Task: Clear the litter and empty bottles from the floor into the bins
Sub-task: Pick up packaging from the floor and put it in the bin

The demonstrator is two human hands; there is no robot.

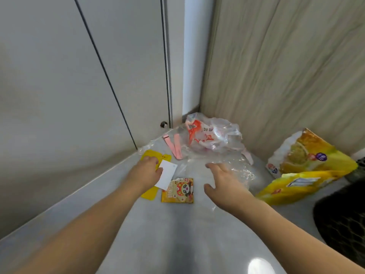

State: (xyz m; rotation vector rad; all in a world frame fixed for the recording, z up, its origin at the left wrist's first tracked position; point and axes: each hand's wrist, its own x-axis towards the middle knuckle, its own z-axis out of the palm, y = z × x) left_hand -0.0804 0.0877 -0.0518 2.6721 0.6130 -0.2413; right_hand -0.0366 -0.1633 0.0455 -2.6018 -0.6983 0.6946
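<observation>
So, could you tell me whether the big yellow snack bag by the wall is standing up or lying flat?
Standing, tilted: the big yellow snack bag leans against the wood-grain wall, base on the floor.

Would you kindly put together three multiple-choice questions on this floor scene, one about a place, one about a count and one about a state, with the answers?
1. Where does the panda packet lie?
A. Between the two hands on the floor
B. On top of the crumpled plastic bag
C. Inside the black mesh bin

2. How many pink strips lie by the door?
A. None
B. Two
C. Five

3. What is the right hand doing?
A. Gripping a bottle
B. Reaching with spread fingers over clear plastic film
C. Resting in a fist on the wall

Answers:
1. A, the packet sits flat on the floor between the left hand and the right.
2. B, two strips lie side by side.
3. B, its fingers are extended and hold nothing.
</observation>
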